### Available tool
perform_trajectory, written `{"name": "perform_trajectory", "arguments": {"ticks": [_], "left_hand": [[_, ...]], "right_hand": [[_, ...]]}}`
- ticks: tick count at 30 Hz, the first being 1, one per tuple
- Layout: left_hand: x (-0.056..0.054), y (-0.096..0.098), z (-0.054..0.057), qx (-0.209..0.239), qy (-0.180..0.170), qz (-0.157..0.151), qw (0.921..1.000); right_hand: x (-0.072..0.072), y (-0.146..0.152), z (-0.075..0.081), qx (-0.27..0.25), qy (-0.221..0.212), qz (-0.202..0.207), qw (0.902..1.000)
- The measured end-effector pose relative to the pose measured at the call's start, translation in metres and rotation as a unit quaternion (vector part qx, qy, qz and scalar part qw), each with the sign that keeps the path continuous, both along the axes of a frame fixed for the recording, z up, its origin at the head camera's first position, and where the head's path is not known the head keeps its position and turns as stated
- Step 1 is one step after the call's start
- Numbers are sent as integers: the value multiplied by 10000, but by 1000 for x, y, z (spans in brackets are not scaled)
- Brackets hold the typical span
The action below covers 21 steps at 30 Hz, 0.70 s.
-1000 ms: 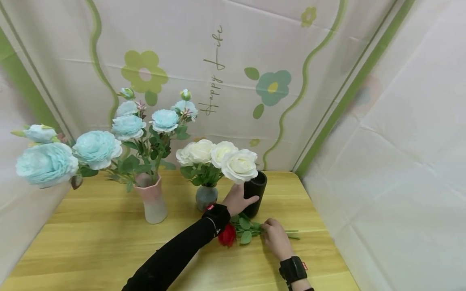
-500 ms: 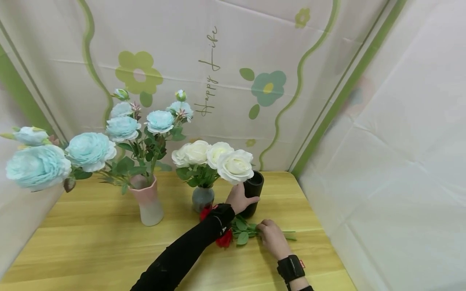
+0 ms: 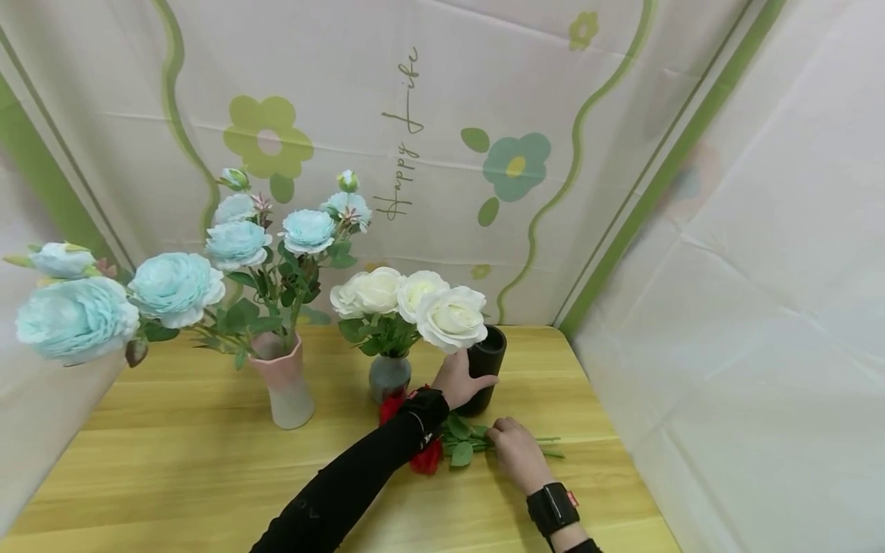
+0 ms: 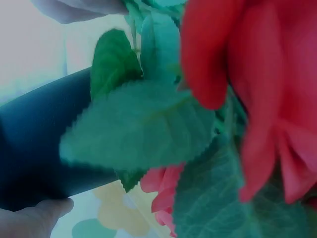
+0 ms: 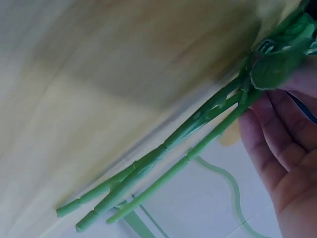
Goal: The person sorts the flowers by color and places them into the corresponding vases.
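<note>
My left hand point(image 3: 459, 382) holds the side of a black cylindrical vase point(image 3: 489, 356), thumb across its near side, other fingers mostly hidden. The vase stands upright, its dark opening facing up. Below it, my right hand point(image 3: 522, 456) pinches the green stems point(image 5: 163, 148) of several red roses point(image 3: 425, 458) lying low over the table. Their blooms sit partly under my left forearm, toward the left; the cut stem ends point right. Close up in the left wrist view, a red bloom point(image 4: 262, 79) and green leaves point(image 4: 133, 124) partly cover the vase.
A small grey vase point(image 3: 389, 378) with white roses point(image 3: 452, 317) stands just left of the black vase, one bloom hanging over my left hand. Farther left, a pink-and-white vase point(image 3: 290, 392) carries wide-spreading pale blue flowers point(image 3: 176, 288). Patterned cloth walls point(image 3: 442, 246) edge the wooden table point(image 3: 173, 476).
My left forearm has shifted slightly right, and red petals now show on both sides of the wrist. Both hands keep their places at the vase and the stems.
</note>
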State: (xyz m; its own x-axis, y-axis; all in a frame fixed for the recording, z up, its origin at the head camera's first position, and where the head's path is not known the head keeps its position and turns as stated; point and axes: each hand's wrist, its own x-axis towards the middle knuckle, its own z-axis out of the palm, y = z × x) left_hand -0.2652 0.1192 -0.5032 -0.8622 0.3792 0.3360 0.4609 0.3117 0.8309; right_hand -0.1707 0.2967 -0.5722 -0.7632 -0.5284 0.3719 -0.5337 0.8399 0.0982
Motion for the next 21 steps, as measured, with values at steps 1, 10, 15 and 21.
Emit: {"name": "perform_trajectory", "arguments": {"ticks": [1,10,15,21], "left_hand": [[-1,0,-1,35,50,-31,10000],[-9,1,-6,220,724,-213,9969],[-7,1,-4,201,720,-220,9970],[-5,1,-2,101,777,-281,9965]], "right_hand": [[0,0,0,26,36,-23,10000],[1,-4,0,-160,207,-280,9993],[3,-5,4,-435,429,-219,9979],[4,-5,9,-752,624,176,9951]]}}
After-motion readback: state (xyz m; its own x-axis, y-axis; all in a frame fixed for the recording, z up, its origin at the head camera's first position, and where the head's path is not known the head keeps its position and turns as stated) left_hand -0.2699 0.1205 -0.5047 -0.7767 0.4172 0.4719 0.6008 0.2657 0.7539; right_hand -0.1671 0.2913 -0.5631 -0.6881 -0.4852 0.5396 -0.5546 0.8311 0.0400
